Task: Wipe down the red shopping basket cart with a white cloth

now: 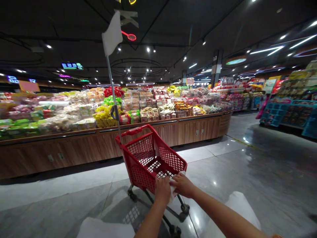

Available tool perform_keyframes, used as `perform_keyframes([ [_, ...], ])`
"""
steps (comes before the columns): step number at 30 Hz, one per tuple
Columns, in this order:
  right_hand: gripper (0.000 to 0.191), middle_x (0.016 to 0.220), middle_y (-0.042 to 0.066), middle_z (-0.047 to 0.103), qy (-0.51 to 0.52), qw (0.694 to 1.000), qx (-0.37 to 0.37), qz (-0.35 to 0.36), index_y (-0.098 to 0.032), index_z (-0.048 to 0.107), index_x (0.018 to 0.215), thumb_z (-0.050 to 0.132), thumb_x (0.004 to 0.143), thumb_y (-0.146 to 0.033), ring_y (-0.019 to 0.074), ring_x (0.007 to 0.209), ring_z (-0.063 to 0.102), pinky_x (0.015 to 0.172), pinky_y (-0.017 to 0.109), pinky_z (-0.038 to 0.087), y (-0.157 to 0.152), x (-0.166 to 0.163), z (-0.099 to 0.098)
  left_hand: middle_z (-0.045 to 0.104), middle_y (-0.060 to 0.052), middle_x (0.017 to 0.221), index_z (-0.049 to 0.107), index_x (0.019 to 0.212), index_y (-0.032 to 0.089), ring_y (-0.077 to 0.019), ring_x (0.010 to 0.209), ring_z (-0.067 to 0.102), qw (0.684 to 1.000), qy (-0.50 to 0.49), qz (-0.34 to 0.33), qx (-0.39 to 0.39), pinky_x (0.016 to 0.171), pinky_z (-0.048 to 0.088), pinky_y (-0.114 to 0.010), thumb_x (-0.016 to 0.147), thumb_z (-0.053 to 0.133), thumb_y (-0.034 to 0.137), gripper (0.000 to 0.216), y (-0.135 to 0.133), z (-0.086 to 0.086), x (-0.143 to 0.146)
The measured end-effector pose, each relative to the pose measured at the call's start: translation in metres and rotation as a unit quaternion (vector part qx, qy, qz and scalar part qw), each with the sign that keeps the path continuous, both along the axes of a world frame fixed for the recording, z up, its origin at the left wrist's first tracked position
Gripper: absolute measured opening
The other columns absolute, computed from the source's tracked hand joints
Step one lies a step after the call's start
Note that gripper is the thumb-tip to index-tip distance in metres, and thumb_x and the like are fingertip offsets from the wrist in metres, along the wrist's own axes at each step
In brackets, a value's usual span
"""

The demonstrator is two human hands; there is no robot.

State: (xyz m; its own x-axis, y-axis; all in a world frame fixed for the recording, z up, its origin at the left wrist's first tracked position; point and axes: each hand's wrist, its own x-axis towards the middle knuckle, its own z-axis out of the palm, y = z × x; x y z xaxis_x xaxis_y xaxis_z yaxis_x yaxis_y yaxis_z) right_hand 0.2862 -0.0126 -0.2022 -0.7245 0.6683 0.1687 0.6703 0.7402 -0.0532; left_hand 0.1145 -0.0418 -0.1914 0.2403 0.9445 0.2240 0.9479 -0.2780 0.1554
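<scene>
A small red shopping cart stands on the shiny grey floor in front of me, its basket bare. A thin pole with a white flag rises from its far left corner. My left hand is closed over the cart's near rim. Beside it, my right hand is closed on the same rim, with something white under its fingers. Both forearms reach in from the bottom of the view.
A long wooden display counter piled with packaged snacks runs across the left and middle. Blue crates and shelves stand at the right. An aisle of tiled floor runs between them.
</scene>
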Motion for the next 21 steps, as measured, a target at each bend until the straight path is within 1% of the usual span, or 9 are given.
perform_keyframes([
  [2,0.042,0.118,0.008,0.059,0.007,1.0,0.0,0.0,-0.027,0.056,0.125,0.062,0.085,-0.04,0.0243,0.108,0.051,0.096,0.039,0.032,0.01,0.015,0.006,0.069,-0.011,0.103,0.053,0.131,0.016,-0.0246,0.105,0.06,0.999,0.007,-0.03,0.008,0.108,0.032,-0.047,0.096,0.034,0.029,0.042,-0.001,0.001,0.001],
  [4,0.041,0.118,0.007,0.06,0.009,1.0,0.0,-0.016,-0.027,0.057,0.123,0.063,0.084,-0.037,0.0238,0.108,0.051,0.098,0.039,0.031,0.02,0.029,0.014,0.068,-0.013,0.108,0.05,0.134,0.016,-0.026,0.108,0.058,0.998,0.014,-0.053,0.024,0.107,0.033,-0.046,0.095,0.038,0.043,0.049,0.001,0.003,0.001],
  [6,0.038,0.115,0.007,0.061,-0.004,0.999,-0.003,-0.038,-0.024,0.058,0.121,0.062,0.084,-0.034,0.0234,0.106,0.052,0.097,0.038,0.032,0.027,0.036,0.021,0.065,-0.013,0.115,0.054,0.13,0.017,-0.0278,0.114,0.056,0.998,0.015,-0.048,0.035,0.109,0.03,-0.047,0.089,0.045,0.055,0.056,0.005,0.006,0.002],
  [7,0.036,0.113,0.007,0.062,-0.011,0.999,-0.005,-0.047,-0.023,0.059,0.119,0.062,0.084,-0.033,0.0232,0.104,0.052,0.096,0.038,0.033,0.029,0.037,0.024,0.064,-0.013,0.118,0.057,0.127,0.019,-0.0282,0.116,0.055,0.998,0.019,-0.041,0.036,0.111,0.029,-0.048,0.087,0.048,0.058,0.057,0.007,0.007,0.002],
  [9,0.033,0.11,0.008,0.062,-0.021,0.998,-0.003,-0.061,-0.02,0.06,0.116,0.062,0.085,-0.032,0.023,0.101,0.053,0.094,0.036,0.035,0.029,0.032,0.025,0.063,-0.011,0.121,0.06,0.123,0.021,-0.028,0.118,0.054,0.998,0.036,-0.035,0.04,0.113,0.026,-0.049,0.084,0.053,0.058,0.054,0.012,0.007,0.001],
  [11,0.032,0.109,0.008,0.062,-0.013,0.997,0.01,-0.075,-0.02,0.06,0.115,0.062,0.086,-0.033,0.023,0.101,0.053,0.094,0.036,0.034,0.026,0.022,0.022,0.062,-0.011,0.124,0.06,0.122,0.023,-0.0278,0.121,0.052,0.997,0.059,-0.033,0.044,0.114,0.024,-0.05,0.083,0.057,0.056,0.052,0.016,0.005,-0.006],
  [14,0.033,0.111,0.008,0.062,0.003,0.994,0.024,-0.106,-0.021,0.059,0.117,0.062,0.086,-0.034,0.0237,0.103,0.052,0.096,0.038,0.032,0.021,-0.003,0.013,0.058,-0.012,0.133,0.056,0.129,0.025,-0.0307,0.129,0.046,0.995,0.09,-0.02,0.044,0.114,0.023,-0.052,0.08,0.061,0.056,0.058,0.021,0.0,-0.027],
  [18,0.033,0.109,0.009,0.062,0.007,0.99,0.015,-0.14,-0.022,0.059,0.118,0.06,0.087,-0.034,0.0253,0.104,0.052,0.094,0.04,0.033,0.016,-0.051,0.008,0.048,-0.013,0.144,0.044,0.141,0.025,-0.0325,0.14,0.031,0.991,0.126,-0.005,0.047,0.116,0.015,-0.057,0.081,0.06,0.054,0.068,0.031,-0.004,-0.075],
  [21,0.034,0.106,0.008,0.063,0.018,0.991,0.02,-0.131,-0.026,0.056,0.123,0.056,0.09,-0.033,0.025,0.101,0.054,0.089,0.039,0.036,0.009,-0.089,0.011,0.041,-0.012,0.149,0.038,0.144,0.025,-0.0317,0.143,0.024,0.99,0.14,-0.033,0.011,0.117,0.01,-0.057,0.08,0.064,0.05,0.073,0.038,0.003,-0.12],
])
